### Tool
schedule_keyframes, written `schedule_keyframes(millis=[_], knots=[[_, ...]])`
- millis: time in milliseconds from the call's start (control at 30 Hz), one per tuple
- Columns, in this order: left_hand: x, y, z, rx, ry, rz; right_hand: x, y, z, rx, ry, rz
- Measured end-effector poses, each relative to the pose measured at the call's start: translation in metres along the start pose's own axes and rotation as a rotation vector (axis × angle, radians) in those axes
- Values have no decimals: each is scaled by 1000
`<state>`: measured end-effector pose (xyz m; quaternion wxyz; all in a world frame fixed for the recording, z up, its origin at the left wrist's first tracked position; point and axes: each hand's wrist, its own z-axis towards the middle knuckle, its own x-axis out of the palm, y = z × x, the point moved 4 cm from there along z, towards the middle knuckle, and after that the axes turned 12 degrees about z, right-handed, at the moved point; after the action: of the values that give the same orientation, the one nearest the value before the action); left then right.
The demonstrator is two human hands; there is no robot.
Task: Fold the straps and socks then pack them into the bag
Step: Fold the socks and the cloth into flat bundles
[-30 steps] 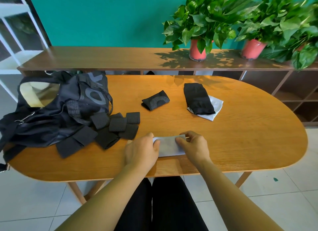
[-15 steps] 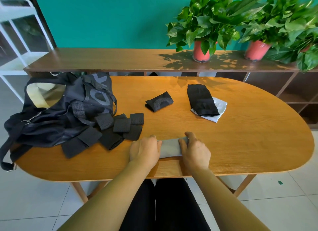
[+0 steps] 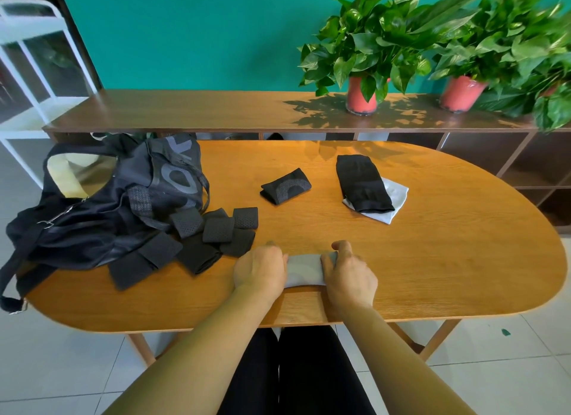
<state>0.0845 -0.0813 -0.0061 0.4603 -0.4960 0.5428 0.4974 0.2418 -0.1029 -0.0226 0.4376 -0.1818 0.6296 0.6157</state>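
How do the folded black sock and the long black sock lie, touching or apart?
Apart: head view shows bare table between folded black sock and long black sock.

The wooden desk (image 3: pixel 448 275) stands on pale floor tiles (image 3: pixel 61 368). Well beyond the right hand (image 3: pixel 349 274), a potted plant (image 3: pixel 375 40) and a second plant (image 3: pixel 500 37) sit on a long brown shelf (image 3: pixel 185 111); far beyond the left hand (image 3: pixel 259 271) stands a white rack (image 3: pixel 37 74)

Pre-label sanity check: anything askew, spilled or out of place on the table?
Nothing spilled or damaged. The black straps lie in a loose overlapping heap against the bag, whose shoulder strap hangs off the table's left edge. A black sock sits crooked over a grey sock.
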Motion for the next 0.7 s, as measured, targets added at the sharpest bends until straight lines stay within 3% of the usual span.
schedule_keyframes(millis=[167,267,333,433,567,633,700], knots=[[-12,3,-6,73,-216,51,-4,1,-1,22,-4,5],[-19,-3,-17,270,-356,-2,-3,-3,0,54,-16,51],[-16,-9,-27,441,-340,-78,-2,-6,0,64,-13,93],[-1,-10,-37,577,-183,-59,-5,-9,-1,51,-33,163],[17,-8,-37,610,-73,22,-18,9,-14,-372,-189,50],[21,-8,-33,612,-67,36,-11,15,-23,-579,-77,-71],[25,-8,-29,607,-50,51,1,9,-29,-654,69,-180]])
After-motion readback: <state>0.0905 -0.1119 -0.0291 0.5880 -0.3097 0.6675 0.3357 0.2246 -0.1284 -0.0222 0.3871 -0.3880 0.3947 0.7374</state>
